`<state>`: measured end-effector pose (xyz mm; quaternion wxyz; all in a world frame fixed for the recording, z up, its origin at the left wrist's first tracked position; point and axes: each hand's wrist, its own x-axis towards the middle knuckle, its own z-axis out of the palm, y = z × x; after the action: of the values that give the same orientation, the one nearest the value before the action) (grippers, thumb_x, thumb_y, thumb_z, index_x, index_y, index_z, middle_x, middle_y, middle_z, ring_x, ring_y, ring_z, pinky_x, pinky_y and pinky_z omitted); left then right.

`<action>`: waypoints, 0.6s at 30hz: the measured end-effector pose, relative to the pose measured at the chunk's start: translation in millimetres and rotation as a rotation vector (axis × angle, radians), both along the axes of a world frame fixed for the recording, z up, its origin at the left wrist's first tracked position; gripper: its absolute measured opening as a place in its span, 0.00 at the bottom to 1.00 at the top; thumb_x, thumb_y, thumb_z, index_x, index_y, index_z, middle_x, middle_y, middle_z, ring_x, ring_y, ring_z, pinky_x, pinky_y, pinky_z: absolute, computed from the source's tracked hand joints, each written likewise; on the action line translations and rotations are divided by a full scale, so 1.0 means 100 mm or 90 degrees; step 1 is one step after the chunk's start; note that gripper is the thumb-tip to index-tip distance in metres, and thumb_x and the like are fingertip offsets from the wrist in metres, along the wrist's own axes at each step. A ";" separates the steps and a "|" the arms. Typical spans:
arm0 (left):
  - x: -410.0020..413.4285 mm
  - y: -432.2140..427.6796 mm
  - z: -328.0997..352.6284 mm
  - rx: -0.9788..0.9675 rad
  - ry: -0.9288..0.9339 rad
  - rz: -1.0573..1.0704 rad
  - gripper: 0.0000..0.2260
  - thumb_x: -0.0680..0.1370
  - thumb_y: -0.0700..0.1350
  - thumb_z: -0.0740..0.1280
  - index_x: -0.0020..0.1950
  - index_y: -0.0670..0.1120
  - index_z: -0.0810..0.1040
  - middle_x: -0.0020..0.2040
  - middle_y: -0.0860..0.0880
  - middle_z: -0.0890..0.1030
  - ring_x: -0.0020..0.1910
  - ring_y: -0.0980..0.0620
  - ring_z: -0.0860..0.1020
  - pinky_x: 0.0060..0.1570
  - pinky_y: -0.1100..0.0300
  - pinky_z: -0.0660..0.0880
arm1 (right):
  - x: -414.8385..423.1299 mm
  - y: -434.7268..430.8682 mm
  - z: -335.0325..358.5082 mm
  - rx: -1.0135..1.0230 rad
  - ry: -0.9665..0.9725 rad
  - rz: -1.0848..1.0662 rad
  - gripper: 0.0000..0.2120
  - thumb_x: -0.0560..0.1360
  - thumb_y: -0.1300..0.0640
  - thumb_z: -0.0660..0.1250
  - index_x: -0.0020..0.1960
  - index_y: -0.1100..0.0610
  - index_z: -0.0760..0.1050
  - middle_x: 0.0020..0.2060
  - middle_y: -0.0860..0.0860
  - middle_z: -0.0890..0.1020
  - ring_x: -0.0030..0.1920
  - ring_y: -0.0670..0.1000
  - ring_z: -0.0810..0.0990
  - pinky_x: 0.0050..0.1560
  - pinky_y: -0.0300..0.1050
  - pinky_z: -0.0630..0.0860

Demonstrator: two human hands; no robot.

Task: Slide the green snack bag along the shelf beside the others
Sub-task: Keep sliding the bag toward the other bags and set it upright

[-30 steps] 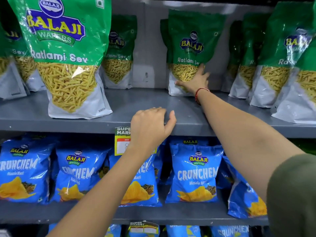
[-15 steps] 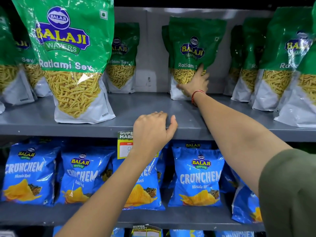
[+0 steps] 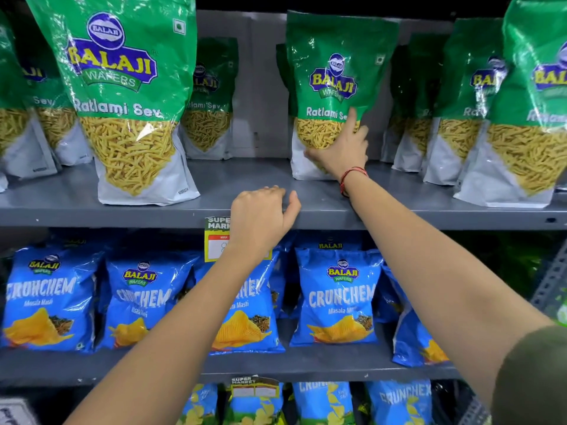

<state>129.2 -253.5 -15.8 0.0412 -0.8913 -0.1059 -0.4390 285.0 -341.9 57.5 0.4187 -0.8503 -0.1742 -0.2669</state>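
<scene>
The green snack bag [image 3: 337,72], a Balaji Ratlami Sev pouch, stands upright at the middle right of the upper grey shelf [image 3: 245,185]. My right hand [image 3: 340,148] lies on its lower front over the clear window, fingers spread up the bag and thumb at its lower left. My left hand [image 3: 260,216] rests on the shelf's front edge, fingers curled, with nothing in it. Other green bags stand on both sides: a large one [image 3: 129,102] at the front left and a row [image 3: 460,102] to the right.
A gap of bare shelf lies between the held bag and a smaller green bag [image 3: 211,99] at the back left. A price tag [image 3: 216,237] hangs on the shelf edge. Blue Crunchem bags [image 3: 337,292] fill the shelf below.
My right hand has climbed from the bag's bottom corner up onto its front. The bag has come slightly forward and left. My left hand has stayed on the shelf edge.
</scene>
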 end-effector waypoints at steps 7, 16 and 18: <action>-0.03 0.00 0.01 0.016 -0.014 -0.012 0.26 0.76 0.54 0.44 0.36 0.44 0.77 0.30 0.46 0.80 0.28 0.43 0.77 0.28 0.58 0.63 | -0.29 -0.23 -0.11 0.007 -0.051 0.008 0.56 0.62 0.38 0.75 0.78 0.51 0.46 0.65 0.60 0.64 0.64 0.63 0.67 0.59 0.58 0.70; -0.04 -0.01 0.01 0.026 -0.032 -0.029 0.20 0.77 0.48 0.51 0.31 0.42 0.75 0.27 0.43 0.79 0.25 0.40 0.76 0.27 0.59 0.61 | -0.69 -0.58 -0.19 0.056 -0.102 0.058 0.54 0.62 0.40 0.76 0.77 0.52 0.50 0.60 0.59 0.67 0.60 0.61 0.69 0.60 0.53 0.68; -0.05 -0.02 0.02 0.017 -0.028 -0.028 0.18 0.77 0.45 0.55 0.31 0.41 0.75 0.26 0.42 0.79 0.24 0.39 0.76 0.27 0.59 0.61 | -0.79 -0.66 -0.20 0.061 -0.114 0.062 0.55 0.61 0.39 0.77 0.77 0.53 0.50 0.59 0.59 0.68 0.59 0.61 0.70 0.62 0.53 0.68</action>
<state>124.3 -255.7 -13.8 0.0410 -0.8828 -0.0816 -0.4607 205.6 -408.2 38.0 0.4544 -0.7926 -0.2392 -0.3288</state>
